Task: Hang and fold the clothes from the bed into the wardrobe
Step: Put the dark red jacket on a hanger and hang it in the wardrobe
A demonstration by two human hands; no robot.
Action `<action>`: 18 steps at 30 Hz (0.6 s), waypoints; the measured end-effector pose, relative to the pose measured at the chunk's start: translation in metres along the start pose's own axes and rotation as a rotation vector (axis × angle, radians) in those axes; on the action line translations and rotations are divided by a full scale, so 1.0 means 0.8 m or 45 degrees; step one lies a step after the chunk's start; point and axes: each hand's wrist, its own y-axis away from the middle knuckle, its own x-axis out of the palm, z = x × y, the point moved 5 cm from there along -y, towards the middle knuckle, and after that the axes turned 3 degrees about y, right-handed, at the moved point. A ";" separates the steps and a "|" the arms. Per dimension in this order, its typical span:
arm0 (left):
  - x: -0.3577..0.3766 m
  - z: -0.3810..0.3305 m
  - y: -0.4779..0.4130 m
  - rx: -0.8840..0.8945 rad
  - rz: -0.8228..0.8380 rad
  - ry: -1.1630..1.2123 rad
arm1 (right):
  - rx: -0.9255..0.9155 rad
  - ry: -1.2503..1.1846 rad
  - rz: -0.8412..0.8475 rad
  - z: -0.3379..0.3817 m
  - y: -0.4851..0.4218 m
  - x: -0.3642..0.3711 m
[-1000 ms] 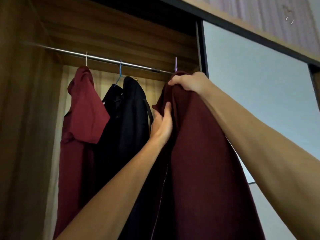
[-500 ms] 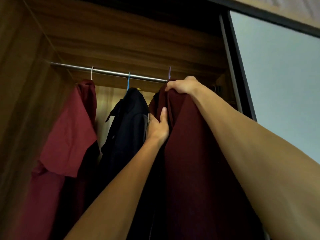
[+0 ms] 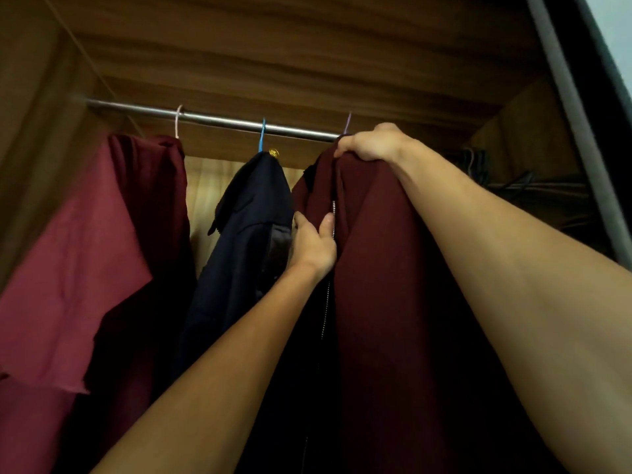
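Observation:
A dark maroon zip jacket (image 3: 393, 268) hangs on a pale purple hanger (image 3: 347, 123) whose hook sits on the metal rail (image 3: 219, 119) inside the wardrobe. My right hand (image 3: 372, 143) grips the jacket's top at the hanger, just under the rail. My left hand (image 3: 313, 242) pinches the jacket's front edge beside the zip, lower down. To the left hang a navy garment (image 3: 246, 227) on a blue hanger (image 3: 262, 138) and a red shirt (image 3: 102, 234) on a white hanger (image 3: 178, 121).
The wardrobe's wooden left wall (image 3: 30, 131) and top panel (image 3: 290, 56) enclose the rail. A dark sliding door frame (image 3: 578, 114) runs down the right. Several dark empty hangers (image 3: 496, 179) sit at the rail's right end.
The view has moved closer and further into the wardrobe. My right hand has lifted the jacket's top nearer the rail, and my left hand has shifted onto the zip edge.

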 end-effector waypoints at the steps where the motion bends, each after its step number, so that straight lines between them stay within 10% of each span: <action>1: -0.003 -0.003 -0.004 0.027 -0.024 -0.009 | -0.011 0.027 -0.002 0.001 -0.005 -0.002; 10: -0.005 0.016 0.006 -0.108 0.198 -0.131 | 0.087 0.208 0.173 -0.027 -0.017 0.031; 18: -0.026 0.052 0.043 -0.217 0.382 -0.032 | 0.155 0.435 -0.111 -0.021 0.025 0.019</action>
